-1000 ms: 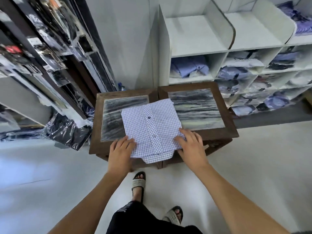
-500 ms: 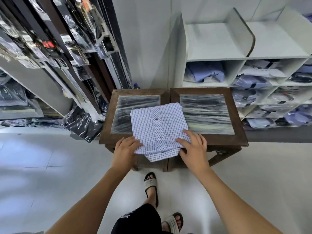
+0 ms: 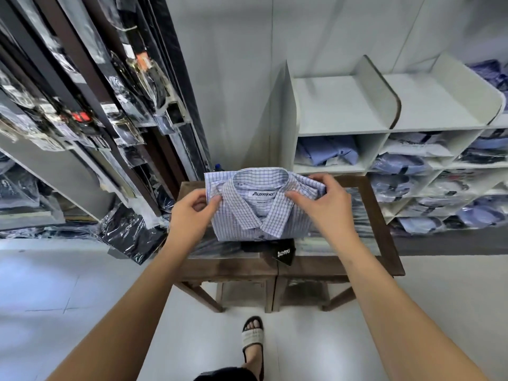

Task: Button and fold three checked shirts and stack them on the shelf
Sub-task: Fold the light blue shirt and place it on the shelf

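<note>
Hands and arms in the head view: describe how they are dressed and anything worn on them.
Both the left hand and the right hand are bare: no gloves, and no rings, watch or bracelet that shows. Both forearms are bare too, with no sleeve in view up to the frame's lower edge.

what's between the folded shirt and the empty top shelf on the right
Nothing visible. Both hands, left and right, hold the folded checked shirt above the wooden table; the bare top shelf lies open beyond it.
</note>
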